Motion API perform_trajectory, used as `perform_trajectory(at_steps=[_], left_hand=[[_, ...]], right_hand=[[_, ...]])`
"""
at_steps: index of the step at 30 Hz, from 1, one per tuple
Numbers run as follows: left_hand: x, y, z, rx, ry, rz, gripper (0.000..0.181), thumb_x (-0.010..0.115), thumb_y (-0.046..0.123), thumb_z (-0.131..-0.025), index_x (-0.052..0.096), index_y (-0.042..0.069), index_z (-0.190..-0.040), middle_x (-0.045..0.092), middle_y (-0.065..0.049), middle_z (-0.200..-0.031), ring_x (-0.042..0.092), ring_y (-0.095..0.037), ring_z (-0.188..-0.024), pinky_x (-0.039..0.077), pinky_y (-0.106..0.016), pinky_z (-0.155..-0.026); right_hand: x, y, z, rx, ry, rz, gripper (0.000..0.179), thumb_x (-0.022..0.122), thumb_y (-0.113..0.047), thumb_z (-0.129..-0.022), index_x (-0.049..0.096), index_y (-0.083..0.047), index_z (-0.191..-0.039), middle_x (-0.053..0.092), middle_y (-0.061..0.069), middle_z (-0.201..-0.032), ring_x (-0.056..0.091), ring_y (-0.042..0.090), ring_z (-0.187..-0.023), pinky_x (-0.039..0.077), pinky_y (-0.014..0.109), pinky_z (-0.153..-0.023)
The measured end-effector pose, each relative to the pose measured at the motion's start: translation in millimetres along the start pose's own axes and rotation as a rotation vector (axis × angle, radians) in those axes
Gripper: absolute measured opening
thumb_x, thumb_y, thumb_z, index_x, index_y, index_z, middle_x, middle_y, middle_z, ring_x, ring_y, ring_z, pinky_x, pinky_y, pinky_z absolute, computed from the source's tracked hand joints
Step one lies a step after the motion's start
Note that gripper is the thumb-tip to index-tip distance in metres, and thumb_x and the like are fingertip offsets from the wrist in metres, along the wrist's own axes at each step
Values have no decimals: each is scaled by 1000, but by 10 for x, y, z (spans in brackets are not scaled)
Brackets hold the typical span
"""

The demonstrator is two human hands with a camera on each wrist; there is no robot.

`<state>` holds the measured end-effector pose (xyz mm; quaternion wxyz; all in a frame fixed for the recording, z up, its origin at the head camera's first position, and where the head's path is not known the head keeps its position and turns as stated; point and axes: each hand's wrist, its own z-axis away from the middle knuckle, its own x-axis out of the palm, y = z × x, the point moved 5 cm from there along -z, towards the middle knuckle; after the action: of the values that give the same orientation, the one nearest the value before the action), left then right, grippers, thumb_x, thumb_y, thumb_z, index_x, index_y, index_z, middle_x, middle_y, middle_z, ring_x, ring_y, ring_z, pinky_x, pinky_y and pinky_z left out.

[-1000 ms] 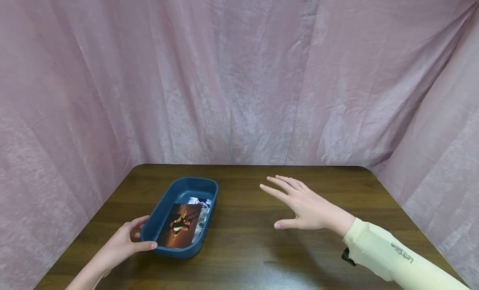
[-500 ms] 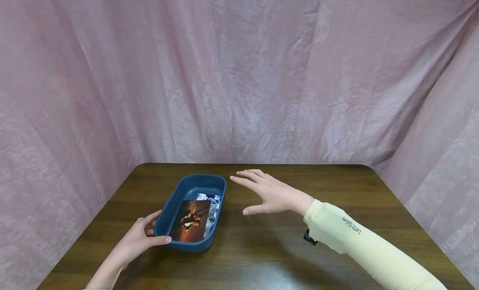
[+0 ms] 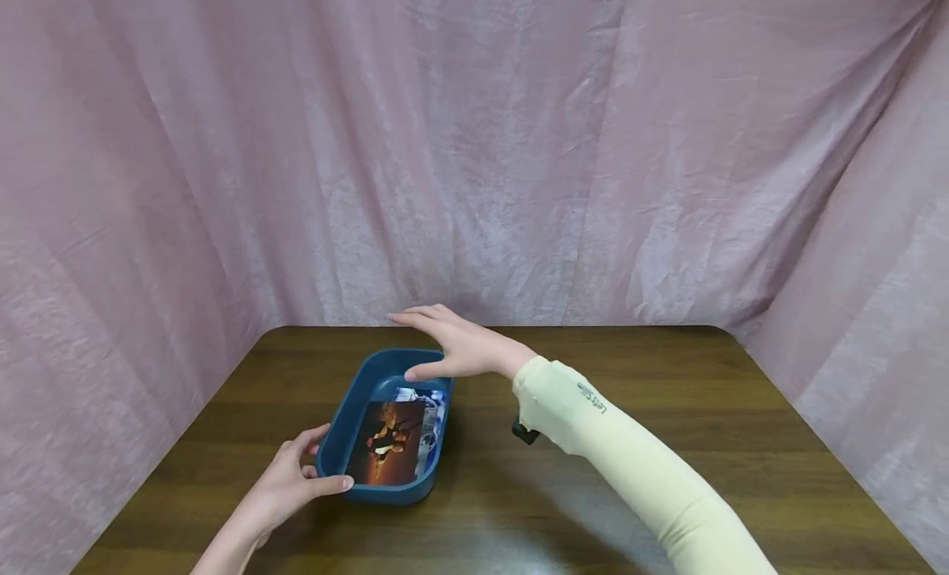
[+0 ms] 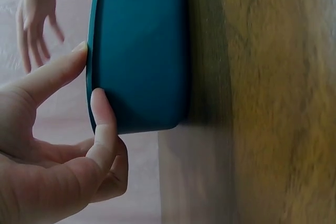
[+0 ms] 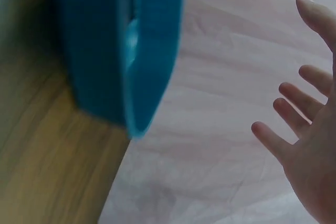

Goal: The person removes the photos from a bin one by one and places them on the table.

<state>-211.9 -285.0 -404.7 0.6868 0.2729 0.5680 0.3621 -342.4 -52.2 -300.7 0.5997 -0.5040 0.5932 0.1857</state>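
A blue plastic bin (image 3: pixel 393 495) stands at the left of the wooden table. Inside lies an orange-brown picture card (image 3: pixel 387 447) of two figures, partly covering a blue-and-white card (image 3: pixel 432 423). My left hand (image 3: pixel 285 480) grips the bin's near left corner, thumb on the rim; in the left wrist view its fingers (image 4: pixel 104 114) curl against the outer wall. My right hand (image 3: pixel 469 347) hovers over the far right corner, fingers spread and holding nothing. In the right wrist view that hand (image 5: pixel 310 129) is apart from the bin (image 5: pixel 97 51).
The wooden table (image 3: pixel 630 443) reaches right and toward me from the bin. Pink curtains (image 3: pixel 519 147) hang behind the table and on both sides. A pale yellow sleeve (image 3: pixel 630 451) with a small black device (image 3: pixel 525 431) covers the right forearm.
My right hand has moved left and away from me, from over the table's right half to above the bin. The bin has shifted slightly right, with my left hand still gripping it.
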Motion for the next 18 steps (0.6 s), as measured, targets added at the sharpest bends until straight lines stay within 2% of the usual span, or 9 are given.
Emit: perform_trajectory(at_steps=[5,8,13,18], left_hand=[[15,-8,19,-21,2,-9,96,83,26,-79,25,0,-152,33,-23,-129,59,-23,-99,49,-35,-79],[27,-4,28,-24,-6,0,97,83,25,-79,25,1,-152,33,-23,-130,57,-25,-101,48,-35,-80],[50,35,47,-9,-29,7,95,82,22,-80,23,-1,-151,36,-26,-131,59,-24,-100,50,-38,-81],[52,34,76,-30,-39,5,95,82,20,-80,21,0,-150,44,-23,-121,62,-23,-100,49,-40,-82]], right_hand=[[70,-63,-366,15,58,-109,82,68,-52,-88,26,-32,-156,30,-7,-161,24,18,-151,25,46,-122],[184,-51,-518,45,130,-221,78,69,-49,-88,31,-35,-154,35,-8,-158,31,16,-148,32,42,-118],[504,26,-645,113,232,-451,70,71,-43,-89,39,-33,-150,44,-9,-152,42,13,-140,42,34,-111],[848,125,-679,184,265,-577,64,71,-40,-90,46,-27,-147,50,-6,-148,47,20,-138,45,37,-108]])
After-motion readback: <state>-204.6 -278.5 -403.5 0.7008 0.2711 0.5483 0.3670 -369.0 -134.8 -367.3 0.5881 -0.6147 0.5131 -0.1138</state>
